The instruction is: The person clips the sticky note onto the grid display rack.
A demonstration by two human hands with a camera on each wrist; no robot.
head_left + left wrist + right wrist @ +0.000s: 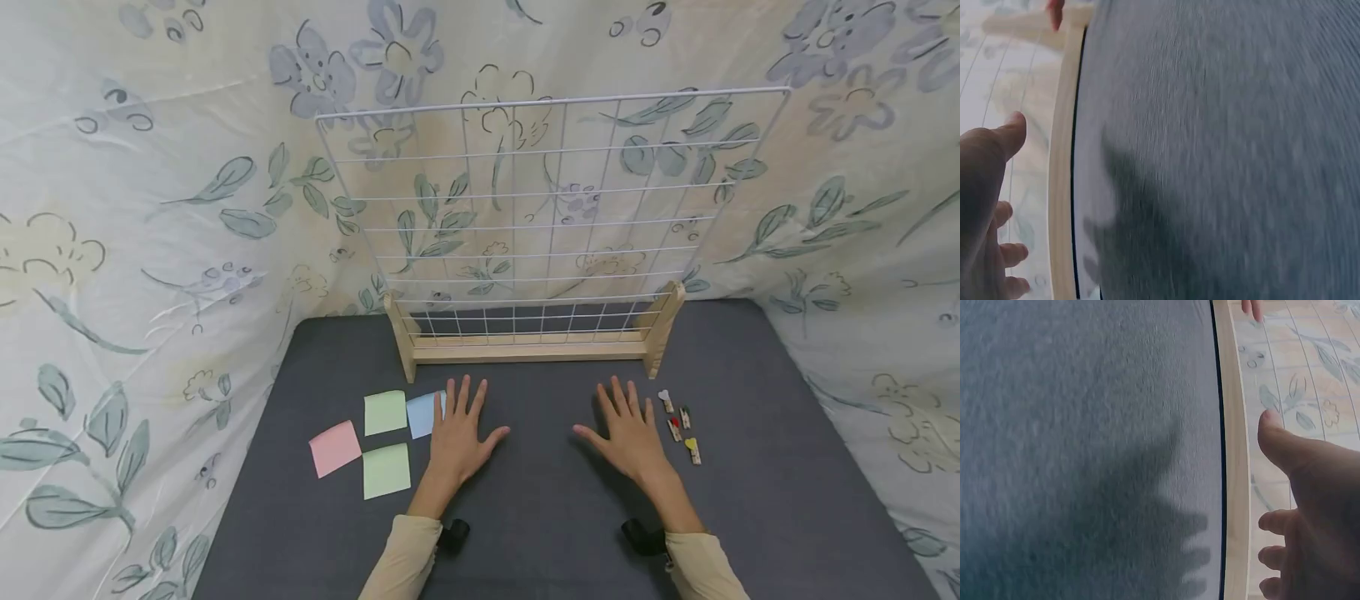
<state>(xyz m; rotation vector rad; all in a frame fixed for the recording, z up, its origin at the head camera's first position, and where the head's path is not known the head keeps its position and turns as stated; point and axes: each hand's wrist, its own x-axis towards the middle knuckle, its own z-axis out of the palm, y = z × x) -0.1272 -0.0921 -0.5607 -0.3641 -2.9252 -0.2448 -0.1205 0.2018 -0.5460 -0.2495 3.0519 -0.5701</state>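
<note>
My left hand [459, 437] is held palm down with its fingers spread and holds nothing. In the head view it overlaps the right side of a blue sticky note [420, 418]. Left of that lie a green sticky note [385, 413], another green sticky note [387, 472] nearer me, and a pink sticky note [335, 449]. My right hand [632, 440] is likewise spread and holds nothing. Just right of it several small decorated clothespins [694, 454] lie in a cluster, one topped with a yellow heart. Both wrist views show the thumbs and fingertips apart from any object.
A white wire grid panel [551, 102] stands upright at the back of the table in a wooden stand [525, 353], beyond both hands. Dark grey cloth [540, 517] covers the table. Floral fabric [187, 275] hangs behind and at both sides.
</note>
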